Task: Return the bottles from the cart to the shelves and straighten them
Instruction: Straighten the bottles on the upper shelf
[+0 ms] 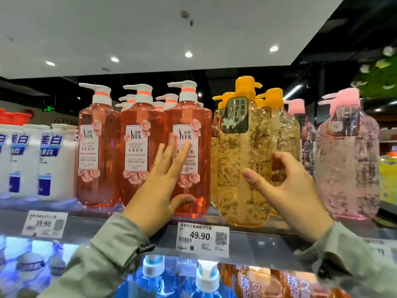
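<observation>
- Yellow bottle (240, 151): it stands upright at the front edge of the shelf (268, 241), in front of more bottles of the same kind.
- The right hand (294, 190) grips it low on its right side. The thumb lies across the front and the other fingers curl round the far side, so their tips are hidden.
- The left hand (159, 190) holds its fingers (171, 151) straight and a little spread, pressed flat on the label of the rose bottle (193, 117). Its thumb touches the same bottle near the bottom.
- The rose bottle is the right one of three in the front row, just beside the yellow bottle, on its left.
- Both arms wear grey-green sleeves (103, 261).
- On the same shelf, white bottles (53, 160) stand at the far left and a pink bottle (348, 160) stands to the right of the yellow ones.
- A price tag (202, 237) reading 49.90 hangs on the shelf edge, below the yellow bottle.
- Blue bottles (206, 282) stand on the level below.
</observation>
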The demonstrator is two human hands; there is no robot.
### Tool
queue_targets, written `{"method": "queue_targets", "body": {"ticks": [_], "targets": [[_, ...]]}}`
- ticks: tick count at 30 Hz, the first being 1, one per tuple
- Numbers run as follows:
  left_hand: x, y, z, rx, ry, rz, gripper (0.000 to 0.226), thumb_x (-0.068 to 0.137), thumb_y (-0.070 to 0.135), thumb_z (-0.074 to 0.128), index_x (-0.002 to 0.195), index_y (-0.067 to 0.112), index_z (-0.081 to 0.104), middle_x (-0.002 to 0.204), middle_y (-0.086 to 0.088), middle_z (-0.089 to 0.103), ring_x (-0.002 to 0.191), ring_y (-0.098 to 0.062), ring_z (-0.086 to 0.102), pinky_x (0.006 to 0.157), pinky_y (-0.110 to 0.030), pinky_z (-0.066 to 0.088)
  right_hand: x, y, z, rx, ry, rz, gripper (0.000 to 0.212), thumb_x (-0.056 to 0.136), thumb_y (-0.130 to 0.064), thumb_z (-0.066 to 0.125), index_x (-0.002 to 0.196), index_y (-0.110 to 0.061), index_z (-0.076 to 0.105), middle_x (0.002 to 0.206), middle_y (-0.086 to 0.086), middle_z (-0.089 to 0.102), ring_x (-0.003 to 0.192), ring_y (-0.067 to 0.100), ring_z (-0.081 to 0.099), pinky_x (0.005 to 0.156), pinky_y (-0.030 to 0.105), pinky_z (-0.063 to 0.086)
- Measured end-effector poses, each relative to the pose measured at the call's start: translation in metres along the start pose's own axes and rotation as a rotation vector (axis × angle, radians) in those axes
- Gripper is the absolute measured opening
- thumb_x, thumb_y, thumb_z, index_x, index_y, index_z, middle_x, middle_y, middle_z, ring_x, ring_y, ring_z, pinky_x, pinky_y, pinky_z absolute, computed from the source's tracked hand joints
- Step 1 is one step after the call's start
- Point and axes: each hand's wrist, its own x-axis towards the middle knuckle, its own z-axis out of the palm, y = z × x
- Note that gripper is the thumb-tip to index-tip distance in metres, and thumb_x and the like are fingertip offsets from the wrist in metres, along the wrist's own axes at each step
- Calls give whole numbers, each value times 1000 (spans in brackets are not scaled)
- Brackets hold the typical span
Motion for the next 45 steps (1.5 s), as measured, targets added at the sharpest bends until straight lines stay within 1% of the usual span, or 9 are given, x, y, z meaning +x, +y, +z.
{"method": "queue_targets", "body": {"ticks": [5, 11, 18, 25, 29, 33, 38, 41, 45], "targets": [[4, 6, 5, -7, 21, -35, 104, 79, 30, 70, 136, 52, -16, 143, 29, -37, 138, -2, -27, 109, -25, -1, 4, -2, 2, -5, -22, -1, 85, 60, -65, 58, 126, -13, 51, 114, 2, 57, 100, 14, 52, 81, 22, 37], [8, 14, 6, 50, 104, -46, 103, 72, 31, 77, 143, 44, 3, 146, 28, -21, 145, -13, -9, 113, -36, 14, 2, -7, 7, -124, -1, 18, 82, 73, -60, 63, 137, -12, 43, 129, 4, 52, 116, 20, 49, 98, 34, 40], [8, 13, 10, -3, 138, -51, 104, 68, 25, 81, 139, 45, 8, 149, 24, -10, 145, -14, -4, 114, -35, 5, 4, -8, 14, -135, -76, 38, 81, 80, -56, 60, 142, -9, 36, 141, 6, 41, 129, 18, 38, 102, 23, 29], [5, 11, 10, -25, 146, -46, 102, 69, 25, 80, 142, 42, 11, 151, 24, -7, 144, -11, -3, 114, -37, 7, 1, -5, 15, -88, -91, 49, 87, 79, -60, 59, 146, -12, 31, 154, 7, 29, 141, 18, 25, 111, 26, 22], [4, 12, 10, 8, 180, -35, 95, 66, 26, 82, 143, 34, 28, 152, 20, 1, 142, -12, 4, 112, -37, 11, 1, -5, 11, -53, -87, 51, 86, 78, -57, 62, 145, -12, 33, 145, 3, 41, 132, 14, 37, 102, 19, 27], [1, 18, 10, -48, 256, -31, 76, 68, 27, 81, 134, 34, 42, 150, 15, 17, 138, -15, 18, 109, -38, 18, 0, -5, 4, -18, -100, 49, 83, 77, -53, 68, 144, -16, 35, 141, 1, 47, 127, 14, 44, 103, 23, 34], [-4, 37, 6, -209, 365, -73, 49, 77, 24, 76, 120, 30, 53, 126, 7, 43, 122, -10, 41, 105, -37, 39, -3, -4, -9, 81, -60, 60, 66, 74, -44, 75, 130, -17, 54, 112, -3, 64, 102, 11, 59, 91, 25, 48], [-6, 49, 7, -306, 341, -62, 35, 78, 22, 75, 108, 27, 58, 108, 7, 55, 98, -1, 56, 86, -15, 47, -6, -2, -19, 175, -62, 98, 53, 70, -43, 76, 116, -20, 62, 95, -7, 65, 90, 8, 62, 82, 22, 52], [-5, 63, 14, -495, 251, -116, 20, 78, 6, 73, 91, 18, 65, 82, 4, 66, 73, -7, 62, 63, -12, 49, -10, 7, -36, 276, -68, 155, 54, 58, -52, 74, 100, -20, 66, 88, 1, 68, 85, 20, 67, 76, 42, 58]]}}
